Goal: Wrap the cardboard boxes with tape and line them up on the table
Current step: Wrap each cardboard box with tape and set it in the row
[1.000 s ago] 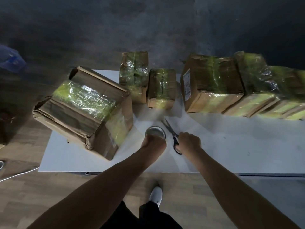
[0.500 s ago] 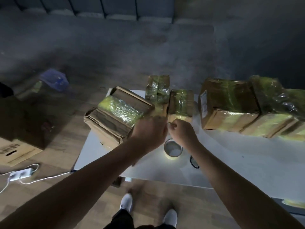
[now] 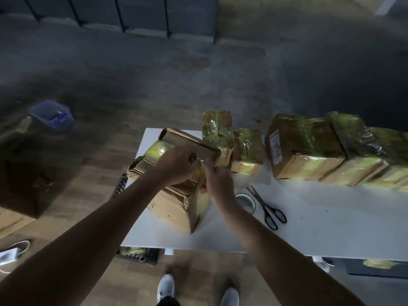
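A large cardboard box (image 3: 172,202), partly wrapped in yellow-green tape, stands tilted at the left end of the white table (image 3: 331,230). My left hand (image 3: 176,164) grips its top near the right edge. My right hand (image 3: 217,181) holds the box's right side just below, close to the left hand. Shiny tape shows between the two hands. The tape roll (image 3: 247,200) lies flat on the table right of my right wrist, with black scissors (image 3: 269,209) beside it. Wrapped boxes (image 3: 302,146) stand in a row along the far edge.
Two small wrapped boxes (image 3: 247,149) sit just behind the large box. On the floor to the left are a blue basket (image 3: 53,114) and dark cardboard boxes (image 3: 19,186). A black crate (image 3: 120,186) stands by the table's left edge. My shoes (image 3: 165,286) are below.
Both hands left the tape roll and scissors and went to the large box. They now hold its top right edge, and the box has turned and tilted.
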Motion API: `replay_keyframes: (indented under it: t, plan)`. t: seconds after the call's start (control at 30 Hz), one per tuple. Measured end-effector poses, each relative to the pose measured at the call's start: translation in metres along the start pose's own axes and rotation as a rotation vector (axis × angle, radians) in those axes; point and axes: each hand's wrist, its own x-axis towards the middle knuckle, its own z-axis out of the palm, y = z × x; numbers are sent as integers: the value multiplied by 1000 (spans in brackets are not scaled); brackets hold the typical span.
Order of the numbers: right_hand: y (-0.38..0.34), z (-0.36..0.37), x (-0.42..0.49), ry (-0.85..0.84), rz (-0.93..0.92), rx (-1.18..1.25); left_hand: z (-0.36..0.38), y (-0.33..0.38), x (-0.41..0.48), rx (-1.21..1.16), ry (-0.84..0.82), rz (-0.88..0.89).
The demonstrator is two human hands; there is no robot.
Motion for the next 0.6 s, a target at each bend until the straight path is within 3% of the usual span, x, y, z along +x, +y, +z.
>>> replay_keyframes:
  t: [0.1, 0.23, 0.37, 0.6]
  plan:
    - [8, 11, -4, 5, 128, 135, 0, -8, 2, 2, -29, 42]
    - [15, 10, -1, -166, 334, 356, -2, -14, 8, -69, -86, 30]
    - [21, 19, -3, -117, 462, 442, -6, -19, 12, -222, -140, -28]
    - [-5, 13, -1, -39, 431, 166, -13, -14, 17, 296, -26, 111]
